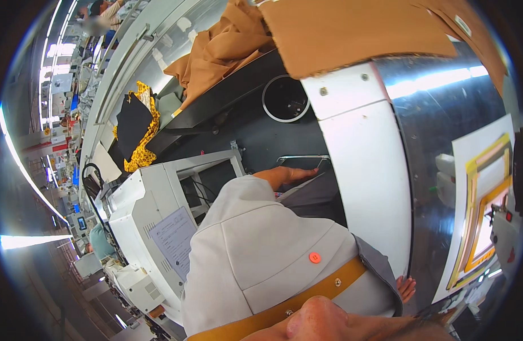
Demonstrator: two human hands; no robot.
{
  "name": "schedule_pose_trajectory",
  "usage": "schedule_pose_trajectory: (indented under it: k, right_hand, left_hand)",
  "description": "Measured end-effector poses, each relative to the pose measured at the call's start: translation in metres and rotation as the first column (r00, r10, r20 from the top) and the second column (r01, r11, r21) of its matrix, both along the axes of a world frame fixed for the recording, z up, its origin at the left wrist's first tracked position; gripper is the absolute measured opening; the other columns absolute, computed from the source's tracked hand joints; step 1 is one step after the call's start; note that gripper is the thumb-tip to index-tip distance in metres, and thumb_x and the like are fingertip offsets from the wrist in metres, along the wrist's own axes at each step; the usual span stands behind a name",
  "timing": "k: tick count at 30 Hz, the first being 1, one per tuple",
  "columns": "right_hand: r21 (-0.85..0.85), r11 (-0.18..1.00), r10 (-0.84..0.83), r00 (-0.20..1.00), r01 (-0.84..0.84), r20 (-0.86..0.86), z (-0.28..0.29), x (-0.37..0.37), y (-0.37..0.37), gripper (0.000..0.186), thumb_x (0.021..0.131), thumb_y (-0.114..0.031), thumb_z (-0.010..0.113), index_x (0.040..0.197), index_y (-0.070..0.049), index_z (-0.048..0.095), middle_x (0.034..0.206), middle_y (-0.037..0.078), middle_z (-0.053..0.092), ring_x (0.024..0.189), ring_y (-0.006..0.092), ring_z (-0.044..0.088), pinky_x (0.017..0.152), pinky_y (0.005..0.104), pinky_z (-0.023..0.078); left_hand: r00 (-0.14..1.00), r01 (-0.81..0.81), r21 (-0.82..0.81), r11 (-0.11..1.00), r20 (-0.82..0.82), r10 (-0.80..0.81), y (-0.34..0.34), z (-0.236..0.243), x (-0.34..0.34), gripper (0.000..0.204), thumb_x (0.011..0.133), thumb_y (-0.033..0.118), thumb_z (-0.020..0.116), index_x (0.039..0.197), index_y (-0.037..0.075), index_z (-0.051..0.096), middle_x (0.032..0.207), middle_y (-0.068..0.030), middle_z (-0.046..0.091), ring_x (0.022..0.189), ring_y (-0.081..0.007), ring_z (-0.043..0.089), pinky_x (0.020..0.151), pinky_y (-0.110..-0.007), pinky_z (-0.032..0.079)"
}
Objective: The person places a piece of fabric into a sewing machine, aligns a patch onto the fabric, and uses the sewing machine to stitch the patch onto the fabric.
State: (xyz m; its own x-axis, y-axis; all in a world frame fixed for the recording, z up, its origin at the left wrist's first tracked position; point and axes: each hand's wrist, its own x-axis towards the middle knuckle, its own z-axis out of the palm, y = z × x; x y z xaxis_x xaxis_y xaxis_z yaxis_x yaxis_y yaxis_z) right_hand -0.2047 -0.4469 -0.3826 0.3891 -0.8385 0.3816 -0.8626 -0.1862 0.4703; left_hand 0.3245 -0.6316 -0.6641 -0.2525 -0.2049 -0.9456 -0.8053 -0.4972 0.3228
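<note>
My left hand (295, 174) reaches low beside the dark trousers (318, 196), its fingers stretched out. A thin bent metal rod (303, 157) runs just beyond it, close to the fingertips; whether they touch, I cannot tell. At the edge of the white tabletop (368, 148) is my right hand (407, 288), fingers slightly apart and nothing seen in them. Its palm is partly hidden behind the grey sleeve (381, 273).
Brown fabric (358, 34) lies across the tabletop, with a crumpled brown heap (224, 51) beside it. Black and yellow patterned cloth (137, 128) sits farther left. A white machine cabinet (159, 199) stands at my left. Yellow-edged frames (480, 210) lie at the right.
</note>
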Motion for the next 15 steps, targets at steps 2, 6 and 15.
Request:
schedule_pose_trajectory:
  k: [2,6,15]
  right_hand:
    - [0.049,0.998,0.027,1.000,-0.027,0.010,0.006,-0.009,0.007,0.032,0.105,-0.017,0.055,0.137,-0.014,0.053,0.151,0.015,0.053,0.137,0.0355,0.055,0.114,0.0530,0.041]
    - [0.075,0.997,0.031,0.999,-0.029,-0.033,0.008,0.002,-0.020,0.031,0.106,-0.017,0.054,0.137,-0.011,0.052,0.152,0.018,0.052,0.136,0.0378,0.055,0.113,0.0545,0.041]
    - [-0.045,0.994,0.089,0.977,-0.100,-0.196,-0.010,0.036,-0.073,0.035,0.106,-0.015,0.052,0.141,-0.010,0.050,0.152,0.019,0.052,0.133,0.0401,0.057,0.112,0.0559,0.042]
  left_hand:
    - [0.996,-0.078,0.002,0.997,-0.037,0.078,0.002,0.008,0.022,0.106,0.087,0.090,0.030,0.157,0.011,0.042,0.165,-0.0169,0.033,0.157,-0.0358,0.017,0.124,-0.057,0.016]
    - [0.974,0.171,-0.170,0.970,0.179,-0.141,0.024,0.093,0.088,0.103,0.086,0.092,0.028,0.156,0.018,0.045,0.166,-0.0190,0.029,0.157,-0.0326,0.018,0.123,-0.059,0.017]
    - [0.950,-0.044,-0.159,0.986,0.300,0.091,0.051,0.093,0.106,0.087,0.089,0.084,0.038,0.142,0.018,0.062,0.152,-0.0175,0.052,0.140,-0.0341,0.050,0.115,-0.042,0.041]
